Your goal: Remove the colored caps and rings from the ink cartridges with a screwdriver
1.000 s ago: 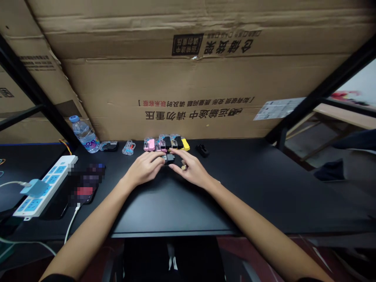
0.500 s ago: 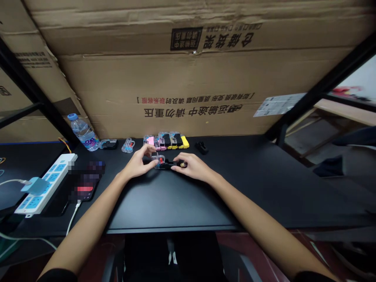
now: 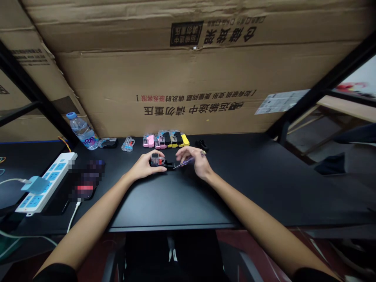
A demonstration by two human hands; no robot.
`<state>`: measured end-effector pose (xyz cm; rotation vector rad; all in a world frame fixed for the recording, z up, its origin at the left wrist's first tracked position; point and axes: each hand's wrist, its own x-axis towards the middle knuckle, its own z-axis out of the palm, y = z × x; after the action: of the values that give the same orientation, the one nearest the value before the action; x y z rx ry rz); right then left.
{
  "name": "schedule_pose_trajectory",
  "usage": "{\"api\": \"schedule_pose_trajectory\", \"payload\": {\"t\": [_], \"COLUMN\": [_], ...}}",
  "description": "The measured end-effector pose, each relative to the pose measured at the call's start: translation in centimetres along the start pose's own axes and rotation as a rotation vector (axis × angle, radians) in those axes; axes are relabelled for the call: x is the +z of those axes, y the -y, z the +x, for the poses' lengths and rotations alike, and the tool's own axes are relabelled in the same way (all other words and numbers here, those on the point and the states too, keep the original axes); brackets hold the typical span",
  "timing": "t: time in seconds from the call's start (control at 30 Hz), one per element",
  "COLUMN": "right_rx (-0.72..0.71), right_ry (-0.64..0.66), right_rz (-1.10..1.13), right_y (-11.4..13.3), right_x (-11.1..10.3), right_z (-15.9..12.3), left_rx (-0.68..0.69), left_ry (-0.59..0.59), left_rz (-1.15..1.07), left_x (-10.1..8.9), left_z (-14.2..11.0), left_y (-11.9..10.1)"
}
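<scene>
Left hand: the left hand point(image 3: 141, 166) is partly closed, thumb and fingers pinching a small clear case point(image 3: 158, 159) with a red part inside.
Case: just above the desk point(image 3: 170, 211) or on it, I can't tell which; a black arm point(image 3: 169, 165) reaches out from it toward the right hand.
Right hand: the right hand point(image 3: 198, 162) is half curled and slightly blurred, with a thin tool point(image 3: 189, 161) held slantwise in its fingers.
Tool tip: at the end of the black arm; whether they touch is unclear.
Back row: small cases with pink point(image 3: 150, 140), black and yellow point(image 3: 185, 140) parts sit side by side near the cardboard point(image 3: 117, 78).
Right of row: a loose black piece point(image 3: 201, 145).
Left of row: another clear case point(image 3: 128, 144), then a black-and-clear one point(image 3: 108, 143) beside a water bottle point(image 3: 85, 133).
Left side: phone point(image 3: 88, 176) and white power strip point(image 3: 48, 181).
</scene>
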<state>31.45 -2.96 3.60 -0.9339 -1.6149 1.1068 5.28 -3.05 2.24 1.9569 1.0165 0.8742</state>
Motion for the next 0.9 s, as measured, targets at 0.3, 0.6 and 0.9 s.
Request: {"api": "schedule_pose_trajectory", "payload": {"t": [0.3,0.6,0.9], "right_rx": [0.199,0.197,0.147], "right_ry": [-0.010,0.056,0.132], "right_rz": [0.277,0.201,0.122], "right_y": [-0.3,-1.0,-1.7], "right_x": [2.4,2.1,1.0], "right_z": [0.0,0.2,0.3], "left_rx": [-0.063,-0.060,-0.083], "left_ry": [0.052,0.066,0.084], "left_rz": [-0.043,-0.063,-0.108], "left_x": [0.3,0.0,0.0], "left_z": [0.1,0.2,0.2], "left_y": [0.4,0.5,0.1]}}
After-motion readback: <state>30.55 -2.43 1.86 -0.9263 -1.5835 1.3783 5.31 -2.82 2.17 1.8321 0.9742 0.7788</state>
